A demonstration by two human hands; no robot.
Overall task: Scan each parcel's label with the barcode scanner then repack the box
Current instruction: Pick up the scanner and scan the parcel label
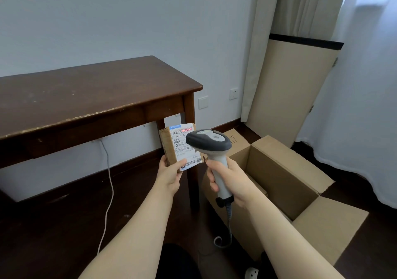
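Note:
My left hand (169, 176) grips the lower edge of a small brown parcel (166, 143), held upright with its white label (182, 145) facing me. A red scan line glows across the barcode at the label's top. My right hand (228, 179) is wrapped round the handle of a grey and white barcode scanner (209, 141), whose head points at the label from just to the right. A coiled cable hangs from the handle. The open cardboard box (285, 184) stands on the floor to the right, below the scanner.
A dark wooden table (86, 93) stands at the left against the wall, one leg right behind the parcel. A white cord (108, 184) trails down to the dark floor. Curtains and a leaning beige board (287, 91) fill the right side.

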